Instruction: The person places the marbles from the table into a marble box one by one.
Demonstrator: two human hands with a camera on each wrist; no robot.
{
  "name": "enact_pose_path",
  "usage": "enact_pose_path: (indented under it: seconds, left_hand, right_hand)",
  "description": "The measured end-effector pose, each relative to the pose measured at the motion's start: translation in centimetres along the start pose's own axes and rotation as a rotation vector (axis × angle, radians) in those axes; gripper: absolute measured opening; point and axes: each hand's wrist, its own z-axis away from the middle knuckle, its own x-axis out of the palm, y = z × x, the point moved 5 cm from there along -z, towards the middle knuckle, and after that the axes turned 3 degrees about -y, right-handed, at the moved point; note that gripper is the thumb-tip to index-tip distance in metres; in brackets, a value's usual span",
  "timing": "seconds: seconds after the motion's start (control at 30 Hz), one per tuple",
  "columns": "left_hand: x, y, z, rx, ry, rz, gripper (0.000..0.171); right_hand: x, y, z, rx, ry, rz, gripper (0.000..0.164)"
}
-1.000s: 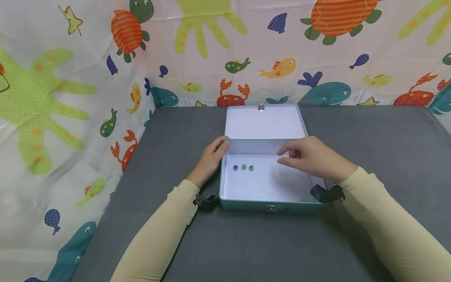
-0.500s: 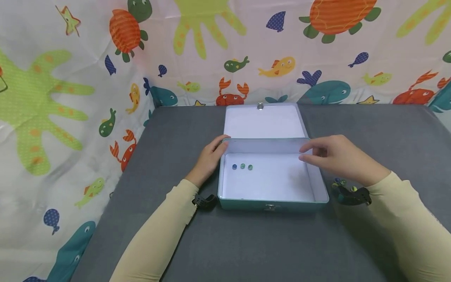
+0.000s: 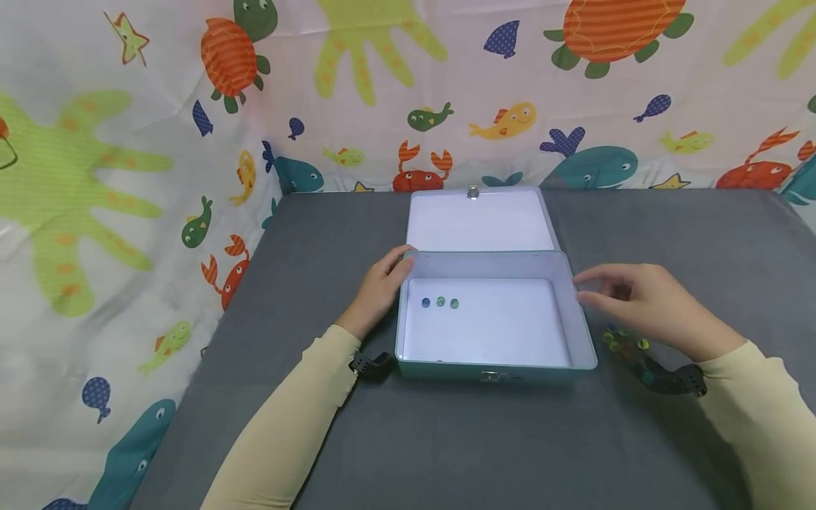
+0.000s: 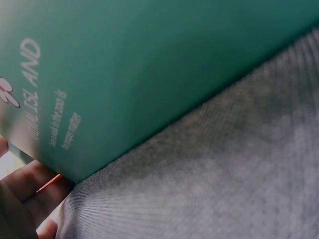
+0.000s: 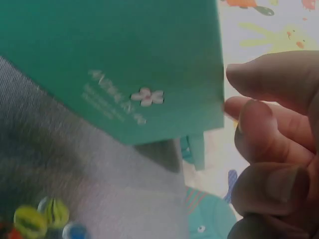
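A green tin box [image 3: 529, 372] with a white inside lies open on the grey table. Inside it, at the left, a blue marble [image 3: 426, 302] and two green marbles [image 3: 448, 302] sit in a row. My left hand [image 3: 377, 287] grips the box's back left corner, thumb at the rim; in the left wrist view its fingers [image 4: 35, 181] bend around that corner. Just outside the right wall hovers my right hand [image 3: 650, 304], with a bare gap between thumb and fingers. Several loose marbles [image 5: 31, 221], yellow-green, blue and red, lie beneath it, partly in its shadow.
The lid [image 3: 481, 221] is folded back behind the box, its metal clasp [image 3: 473, 192] at the far edge. A cloth [image 3: 376, 92] printed with sea animals hangs behind and to the left of the table [image 3: 395, 439].
My right hand has moved right, from over the box to outside its right wall, uncovering marbles on the table. The left hand stays at the corner; the three marbles inside have not moved.
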Motion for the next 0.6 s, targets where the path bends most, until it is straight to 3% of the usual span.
enact_pose_path:
  seconds: [0.6]
  left_hand:
    - [0.1, 0.2, 0.1, -0.006, -0.005, 0.026, 0.045]
  right_hand:
    - [1.1, 3.7, 2.0, 0.047, -0.098, 0.013, 0.026]
